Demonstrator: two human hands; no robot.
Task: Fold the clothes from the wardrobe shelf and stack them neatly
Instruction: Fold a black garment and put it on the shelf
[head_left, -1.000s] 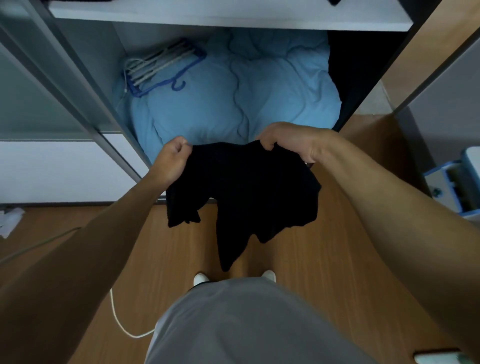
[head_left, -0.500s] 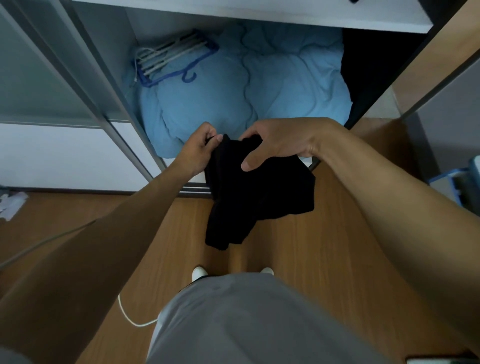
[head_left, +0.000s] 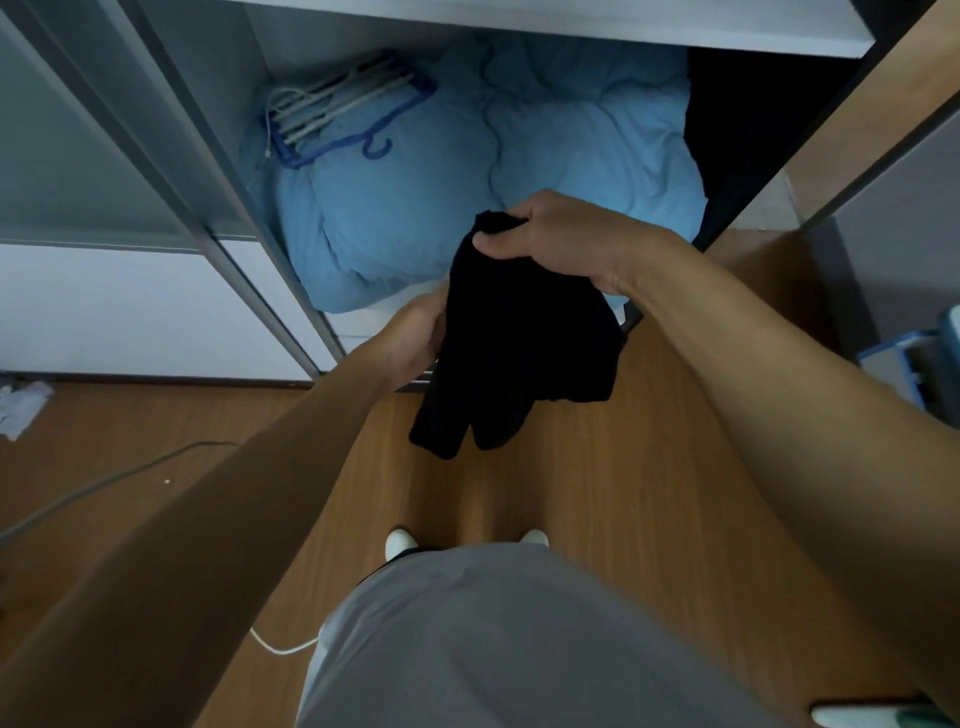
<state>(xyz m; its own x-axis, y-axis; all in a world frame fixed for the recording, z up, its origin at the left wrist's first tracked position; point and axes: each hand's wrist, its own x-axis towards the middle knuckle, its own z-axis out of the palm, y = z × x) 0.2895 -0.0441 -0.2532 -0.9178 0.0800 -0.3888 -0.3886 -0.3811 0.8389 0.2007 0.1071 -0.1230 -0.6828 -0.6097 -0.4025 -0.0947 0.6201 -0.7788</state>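
— Hands first: what is each one doing?

— Right hand (head_left: 563, 241) is raised and clenched on the bunched top of a black garment (head_left: 519, 358), with the thumb pinching the cloth from the front. Left hand (head_left: 415, 338) sits lower, against the garment's left edge. Its fingers are hidden behind the cloth, so I cannot tell whether it grips or only steadies.

— Where is the garment?

— In mid-air before the open wardrobe (head_left: 218, 104), above the wooden floor (head_left: 597, 493). It hangs narrow and doubled from the right hand.

— Why hold it that way?

— Probably so its own weight lets the layers hang together. The lower hand seems placed to take the middle for another fold. No bench is in view, so folding in the air looks like the practical choice.

— And behind it?

— A blue duvet (head_left: 441, 208) fills the wardrobe's bottom, with a bundle of hangers (head_left: 343, 111) lying on its far left corner.
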